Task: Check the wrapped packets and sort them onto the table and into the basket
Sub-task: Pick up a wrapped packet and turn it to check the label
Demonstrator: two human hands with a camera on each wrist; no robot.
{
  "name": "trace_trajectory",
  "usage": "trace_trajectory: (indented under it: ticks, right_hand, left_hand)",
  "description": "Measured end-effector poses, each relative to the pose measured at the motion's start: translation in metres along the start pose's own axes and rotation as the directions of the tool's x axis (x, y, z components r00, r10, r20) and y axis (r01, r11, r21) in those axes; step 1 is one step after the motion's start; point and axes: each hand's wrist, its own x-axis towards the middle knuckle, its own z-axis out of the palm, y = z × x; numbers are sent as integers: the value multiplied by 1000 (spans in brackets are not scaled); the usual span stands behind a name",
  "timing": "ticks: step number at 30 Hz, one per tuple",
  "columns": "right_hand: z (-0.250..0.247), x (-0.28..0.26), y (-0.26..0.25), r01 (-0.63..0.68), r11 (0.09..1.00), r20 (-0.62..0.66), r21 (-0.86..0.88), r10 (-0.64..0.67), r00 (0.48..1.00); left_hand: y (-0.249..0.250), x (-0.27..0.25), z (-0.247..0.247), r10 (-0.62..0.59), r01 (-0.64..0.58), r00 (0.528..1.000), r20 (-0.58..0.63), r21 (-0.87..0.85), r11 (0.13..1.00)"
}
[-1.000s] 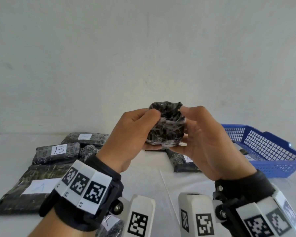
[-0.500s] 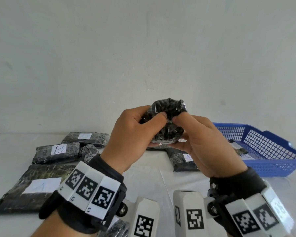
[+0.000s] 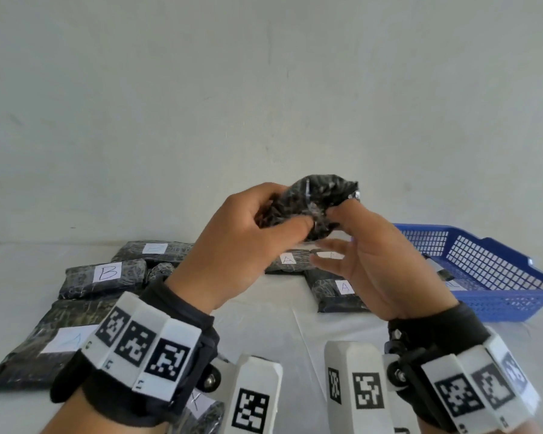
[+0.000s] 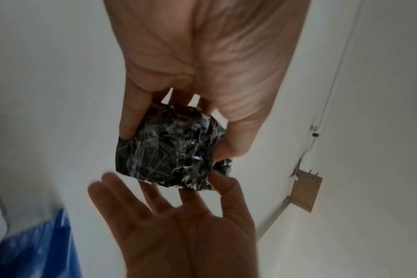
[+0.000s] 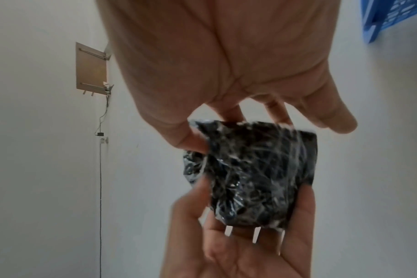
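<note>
Black crinkled film wraps the small packet (image 3: 314, 205), held up in the air betw. both hands, above the white table (image 3: 264, 333).

Head view: left hand (image 3: 242, 245) grips the packet, thumb across its front, fingers curled round the far side. Right hand (image 3: 380, 264) pinches the packet's right end w/ thumb and forefinger; remaining fingers spread loose below, clear of it. Table holds further wrapped packets: one labelled B (image 3: 104, 277) at left, a larger one (image 3: 47, 343) nearer the camera w/ an illegible white label, two marked A (image 3: 336, 292) near centre, behind the hands. Blue basket (image 3: 489, 270) sits at right on the table; contents partly hidden, cannot tell what.

Left wrist view: left hand (image 4: 202, 65) at top, packet (image 4: 171, 152) clamped betw. fingers on one side and thumb on the other. Right hand (image 4: 179, 231) below, palm open, fingers splayed; thumb tip and one or two fingertips touch the packet's lower edge. Some blur.

Right wrist view: right hand (image 5: 226, 65) at top, thumb pressed on the packet (image 5: 255, 173) at its upper left corner, other fingers spread apart. Left hand (image 5: 238, 240) cups the packet from below, fingers either side.
</note>
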Motion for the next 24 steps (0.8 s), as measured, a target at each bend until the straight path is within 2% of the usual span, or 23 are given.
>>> trace_trajectory:
  ticks: [2,4,7,8,9,11,12,13,14,15,17,18,19,20,22,24]
  right_hand:
    - [-7,3,2,23,1000,-66,12,-22,998]
    - [-9,1,1,66,998,-87,19,-64,994]
    - [-10,-3,-5,104,995,-119,-2,-103,988]
    - [-11,-4,-5,131,987,-145,-95,-144,979]
    - [-12,-3,-3,177,943,-175,-280,-232,957]
    - [-10,-2,0,275,701,-161,-658,-488,858]
    - [-6,-2,0,328,600,-122,-729,-586,801]
    - [-3,-3,1,364,552,-87,-750,-629,773]
    - [-2,-3,1,374,543,-67,-752,-627,776]
    - [-3,-4,0,360,566,-50,-742,-581,812]
    - [-11,-8,-6,247,679,21,-691,-323,946]
    - [-14,-11,-9,183,736,73,-652,-179,981]
    - [-18,-14,-12,140,787,111,-601,-91,990]
    - [-19,-15,-14,113,823,116,-556,-57,992]
    - [-18,-18,-19,111,841,103,-530,-66,992]
    - [-20,-20,-21,90,830,88,-551,-49,995]
  left_hand:
    - [0,-2,0,124,-113,992,-34,217,969]
    - [-2,-3,0,231,-199,972,-48,356,913]
    - [-4,-2,0,293,-238,954,-67,430,871]
    - [-5,-1,-2,293,-230,952,-83,436,870]
    - [-5,-1,-4,280,-208,954,-106,437,875]
    - [-9,1,-6,224,-140,964,-147,437,888]
    - [-11,2,-7,204,-117,967,-154,443,889]
    - [-14,4,-7,201,-110,967,-159,451,886]
    - [-17,5,-6,213,-117,963,-164,460,880]
    - [-21,5,-6,231,-125,958,-171,475,871]
    - [-26,6,-3,280,-158,944,-172,512,845]
    - [-26,5,0,327,-203,932,-158,519,830]
    - [-25,4,4,383,-262,913,-142,516,815]
    - [-23,3,9,436,-322,891,-125,502,802]
    - [-18,1,19,492,-410,867,-83,444,797]
    - [-17,0,23,446,-407,893,-54,327,853]
